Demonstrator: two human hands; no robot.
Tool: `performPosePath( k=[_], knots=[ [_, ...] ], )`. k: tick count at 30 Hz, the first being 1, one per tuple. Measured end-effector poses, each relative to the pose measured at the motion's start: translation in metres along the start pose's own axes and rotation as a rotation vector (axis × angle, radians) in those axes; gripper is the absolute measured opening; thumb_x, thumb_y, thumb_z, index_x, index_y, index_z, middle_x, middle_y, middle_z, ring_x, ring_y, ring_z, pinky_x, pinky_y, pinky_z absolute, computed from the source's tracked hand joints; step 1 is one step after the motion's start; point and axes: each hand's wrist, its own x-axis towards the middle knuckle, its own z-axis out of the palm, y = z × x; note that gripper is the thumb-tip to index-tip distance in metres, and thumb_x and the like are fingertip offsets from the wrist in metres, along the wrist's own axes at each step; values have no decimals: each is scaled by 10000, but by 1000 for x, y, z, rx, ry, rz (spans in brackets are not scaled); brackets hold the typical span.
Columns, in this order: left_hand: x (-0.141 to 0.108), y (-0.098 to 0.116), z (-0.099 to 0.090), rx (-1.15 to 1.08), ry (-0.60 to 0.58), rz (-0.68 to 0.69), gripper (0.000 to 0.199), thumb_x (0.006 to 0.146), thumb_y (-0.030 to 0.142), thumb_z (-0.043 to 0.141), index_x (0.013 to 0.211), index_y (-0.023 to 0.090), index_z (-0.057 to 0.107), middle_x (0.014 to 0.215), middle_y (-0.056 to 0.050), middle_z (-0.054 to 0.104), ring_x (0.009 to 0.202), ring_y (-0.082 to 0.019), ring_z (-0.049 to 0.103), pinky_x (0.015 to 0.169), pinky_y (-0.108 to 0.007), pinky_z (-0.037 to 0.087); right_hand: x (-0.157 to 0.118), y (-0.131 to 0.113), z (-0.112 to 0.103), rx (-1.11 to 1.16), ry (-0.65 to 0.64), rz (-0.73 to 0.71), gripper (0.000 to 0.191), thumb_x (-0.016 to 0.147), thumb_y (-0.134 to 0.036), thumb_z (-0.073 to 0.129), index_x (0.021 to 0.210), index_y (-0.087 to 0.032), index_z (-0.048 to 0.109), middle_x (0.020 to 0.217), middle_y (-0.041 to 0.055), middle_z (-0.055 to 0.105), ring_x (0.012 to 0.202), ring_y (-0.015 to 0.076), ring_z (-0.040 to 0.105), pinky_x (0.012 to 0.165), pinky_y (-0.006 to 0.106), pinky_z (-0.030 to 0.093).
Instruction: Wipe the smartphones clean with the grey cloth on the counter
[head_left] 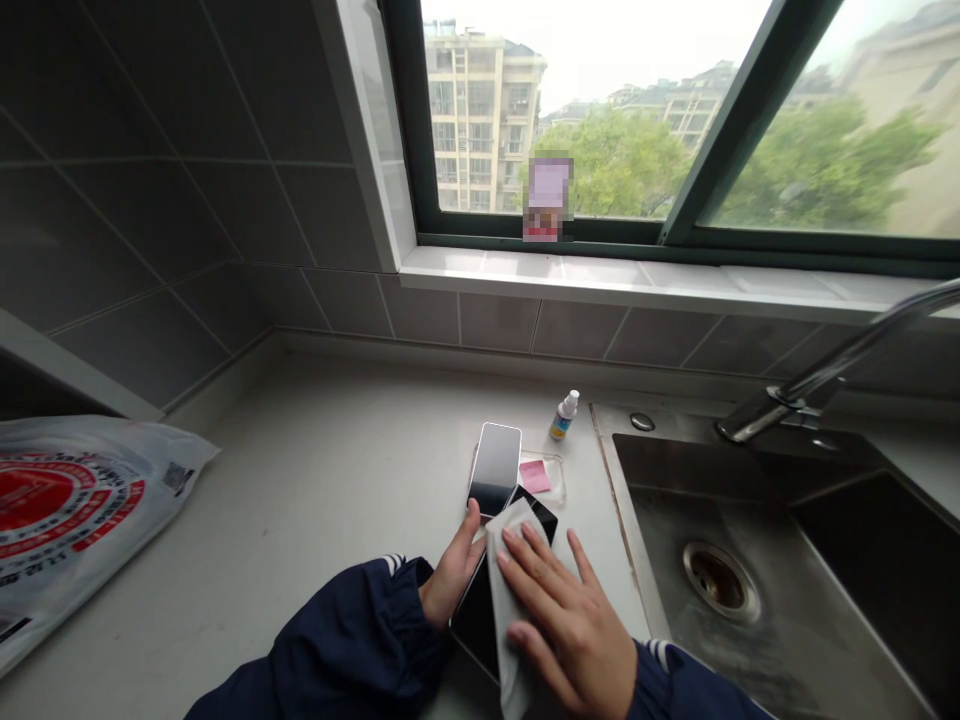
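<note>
My left hand (454, 572) grips the edge of a black smartphone (477, 620), which is tilted up off the counter. My right hand (564, 622) presses a white wipe (508, 600) against the phone's screen, so most of that screen is hidden. A silver-rimmed phone with a dark glass front (495, 468) lies just beyond, its near end overlapping the black phone. Past it, a pink sticky tab (535, 476) rests on a clear plastic sheet (553, 478). A small white-capped bottle with a blue label (564, 416) stands upright behind them.
A stainless steel sink (720, 570) lies right of the hands, under a curved faucet (832, 375). A white and red plastic bag (71, 510) lies on the pale countertop (322, 470) at left. Grey wall tiles and a window sill run along the back.
</note>
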Motion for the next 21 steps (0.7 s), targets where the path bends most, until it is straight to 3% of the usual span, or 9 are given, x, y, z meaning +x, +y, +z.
performPosePath(
  k=[6,12,15,17,19,21],
  knots=[
    [1,2,5,-10,-88,14,764,877,658,351,1356,79,487,1212,-171,631,1225,-289,528,1135,-388,228,-4,6,9,-15,9,119,590,970,-311,420,1509,-165,231,1525,104,299,1409,293,288,1125,586,213],
    [1,1,6,-32,-56,18,748,892,642,324,1328,64,516,1150,-176,659,1152,-282,581,1095,-384,291,-3,1,10,-14,32,113,584,969,-310,418,1503,-145,249,1532,101,285,1417,293,265,1128,564,226],
    [1,-2,2,-69,11,-10,751,896,649,293,1227,46,595,997,-163,703,968,-236,662,958,-328,423,-1,-5,8,-14,70,30,585,964,-371,431,1475,-108,321,1522,117,309,1418,307,255,1157,555,123],
    [1,-2,1,-119,63,-52,761,885,672,290,1075,39,668,809,-126,710,743,-172,679,758,-248,487,2,-11,7,-21,122,-97,606,959,-477,427,1432,-99,405,1490,126,373,1403,326,287,1156,572,40],
    [0,-2,2,-173,106,-130,780,852,719,304,904,49,700,611,-72,657,522,-107,607,551,-185,446,5,-15,7,-36,203,-232,617,954,-565,393,1371,-121,497,1440,113,455,1376,331,346,1147,593,-1],
    [-1,-1,6,-197,132,-201,803,818,760,306,831,59,698,526,-50,612,444,-85,552,476,-166,396,8,-18,7,-45,268,-315,578,966,-571,355,1317,-159,557,1396,82,514,1349,316,398,1143,605,1]
  ],
)
